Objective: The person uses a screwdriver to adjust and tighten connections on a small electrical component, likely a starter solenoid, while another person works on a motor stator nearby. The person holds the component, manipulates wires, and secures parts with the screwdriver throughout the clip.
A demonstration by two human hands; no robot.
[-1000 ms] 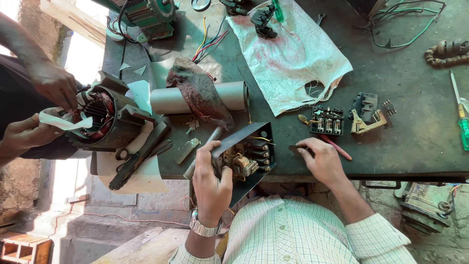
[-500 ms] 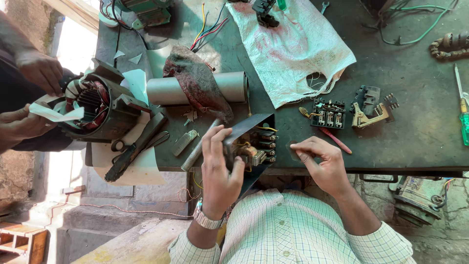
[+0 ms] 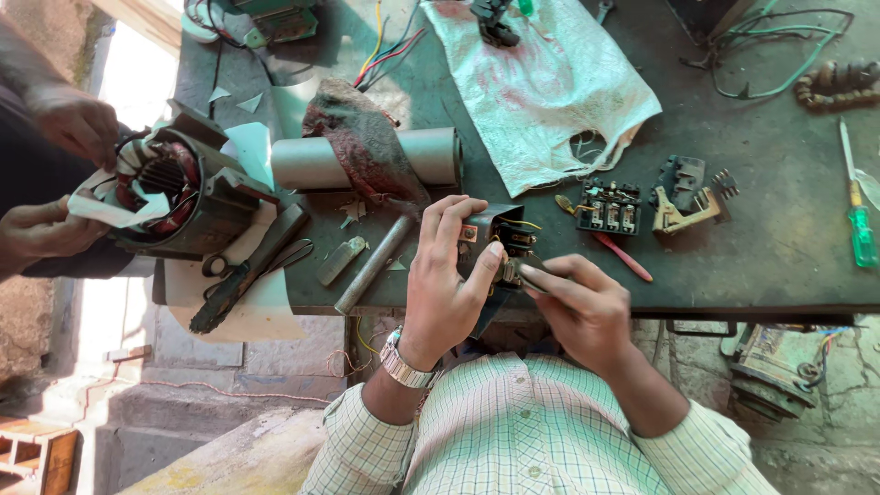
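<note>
My left hand (image 3: 446, 275) grips a black electrical switch box (image 3: 500, 240) with wires and copper contacts, held over the near edge of the dark workbench (image 3: 770, 266). My right hand (image 3: 579, 307) pinches a small slim tool (image 3: 530, 271) whose tip is in the box's terminals. A metal watch sits on my left wrist.
Another person's hands (image 3: 64, 174) hold a motor stator (image 3: 174, 192) with paper strips at the left. On the bench lie a grey paper roll (image 3: 302, 163) under a dirty rag (image 3: 367, 147), a metal rod (image 3: 371, 266), scissors (image 3: 247, 270), terminal blocks (image 3: 610, 209), a red screwdriver (image 3: 623, 257), a green screwdriver (image 3: 860, 220) and a white sack (image 3: 541, 82).
My right hand left the bench by the red screwdriver and came to the switch box with a small tool. My left hand turned the box upward.
</note>
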